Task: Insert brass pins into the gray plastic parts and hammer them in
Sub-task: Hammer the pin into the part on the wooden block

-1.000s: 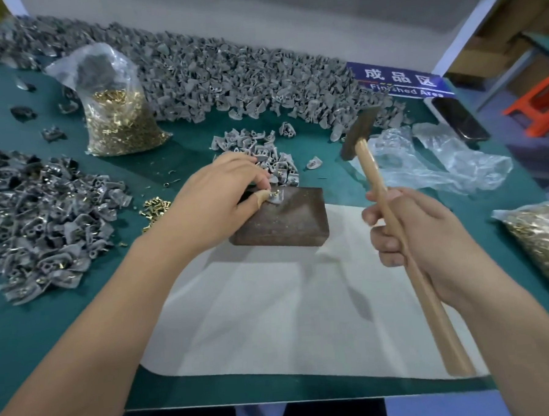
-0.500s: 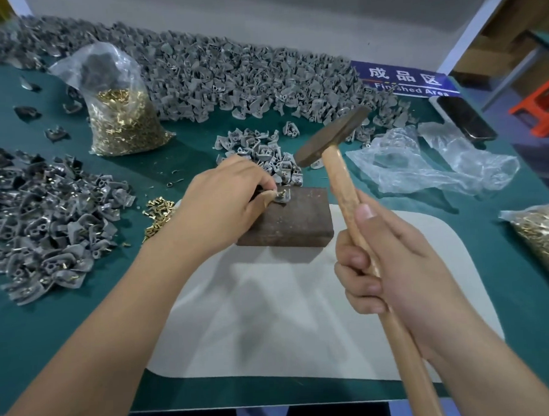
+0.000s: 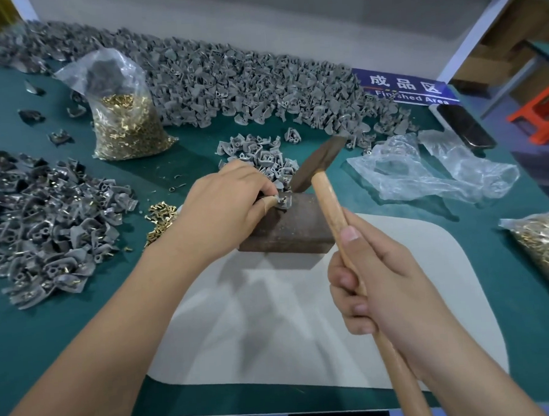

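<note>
At frame centre, the left hand (image 3: 227,204) pinched a gray part (image 3: 283,202) steady on the metal block (image 3: 287,226) while the right hand (image 3: 379,285), fist wrapped around the hammer (image 3: 320,164), poised its head just above, apparently to drive the pin.

Gray plastic parts (image 3: 228,83), brass pins (image 3: 161,218), teal table (image 3: 35,331), seemingly rust-brown block (image 3: 287,229)
</note>
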Available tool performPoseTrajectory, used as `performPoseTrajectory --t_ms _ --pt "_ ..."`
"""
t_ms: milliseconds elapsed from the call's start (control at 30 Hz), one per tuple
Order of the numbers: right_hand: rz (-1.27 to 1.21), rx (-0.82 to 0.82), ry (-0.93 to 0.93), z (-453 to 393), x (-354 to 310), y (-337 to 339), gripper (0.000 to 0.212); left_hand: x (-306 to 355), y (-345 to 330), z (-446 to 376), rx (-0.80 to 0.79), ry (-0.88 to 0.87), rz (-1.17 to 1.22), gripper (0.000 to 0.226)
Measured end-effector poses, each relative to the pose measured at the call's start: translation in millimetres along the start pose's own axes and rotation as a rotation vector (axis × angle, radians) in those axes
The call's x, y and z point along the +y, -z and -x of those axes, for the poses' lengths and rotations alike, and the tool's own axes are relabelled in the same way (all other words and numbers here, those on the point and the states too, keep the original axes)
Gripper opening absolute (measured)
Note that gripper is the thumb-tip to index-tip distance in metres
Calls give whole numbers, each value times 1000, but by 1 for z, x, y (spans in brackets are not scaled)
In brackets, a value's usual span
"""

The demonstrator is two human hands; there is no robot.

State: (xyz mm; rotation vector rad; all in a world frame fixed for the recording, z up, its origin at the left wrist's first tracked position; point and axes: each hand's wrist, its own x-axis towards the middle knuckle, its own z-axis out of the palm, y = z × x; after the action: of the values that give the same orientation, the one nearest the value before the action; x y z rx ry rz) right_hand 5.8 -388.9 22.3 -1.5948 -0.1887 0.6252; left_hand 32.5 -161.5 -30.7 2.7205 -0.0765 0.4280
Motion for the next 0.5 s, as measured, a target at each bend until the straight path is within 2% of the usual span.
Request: performPoseTrajectory --t_ms 67,200,333,500 --pt "0 12 35 -2 1 0 37 -1 1 0 7 -6 -2 14" --pt "-39 -67 -41 -3 1 2 34 -3 0 0 33 -21 -7 20" --pt "-105 -27 100 1 5 -1 36 -4 -1 1 46 -13 21 18" --pt "-14 -32 -24 -5 9 2 35 -5 0 0 51 -17 11 15"
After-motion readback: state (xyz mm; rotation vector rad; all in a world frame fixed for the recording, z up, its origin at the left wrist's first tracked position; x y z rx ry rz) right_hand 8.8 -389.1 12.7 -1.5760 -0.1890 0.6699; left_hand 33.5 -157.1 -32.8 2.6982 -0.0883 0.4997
